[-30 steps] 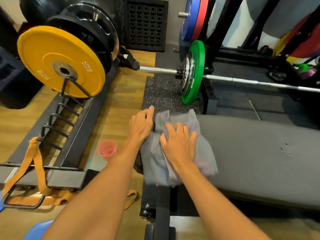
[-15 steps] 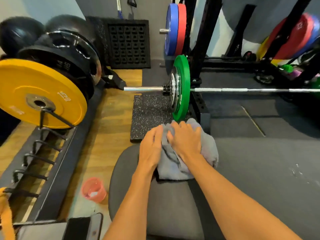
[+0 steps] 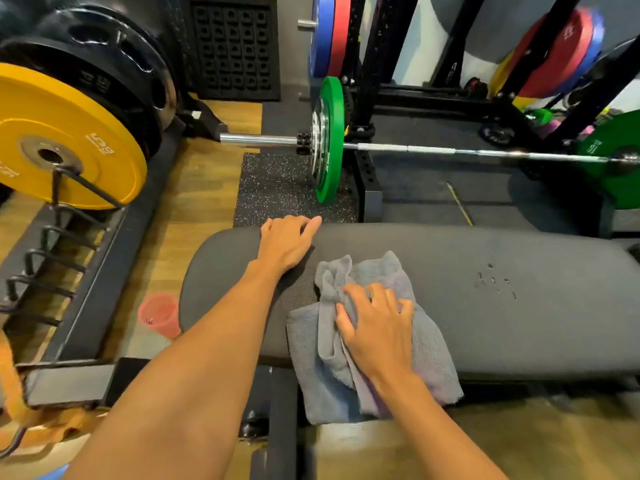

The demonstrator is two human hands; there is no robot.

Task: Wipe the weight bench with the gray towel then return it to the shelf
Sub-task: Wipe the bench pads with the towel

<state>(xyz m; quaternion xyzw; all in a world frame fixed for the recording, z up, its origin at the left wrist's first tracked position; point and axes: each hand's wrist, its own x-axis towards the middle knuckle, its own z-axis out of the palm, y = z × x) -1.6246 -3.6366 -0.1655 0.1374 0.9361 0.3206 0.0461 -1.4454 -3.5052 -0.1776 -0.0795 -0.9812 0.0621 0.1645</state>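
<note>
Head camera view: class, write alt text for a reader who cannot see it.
A person's right hand grips a bunched gray towel on a dark weight bench, while the left hand rests flat near its far edge. Small marks dot the pad to the right; a barbell with a green plate sits behind.

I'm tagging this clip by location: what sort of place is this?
Most likely a gym's free-weights area: a steel barbell carrying a round green weight plate, a yellow 15 kg bumper plate stored alongside, and a padded dark gray weight bench.
</note>
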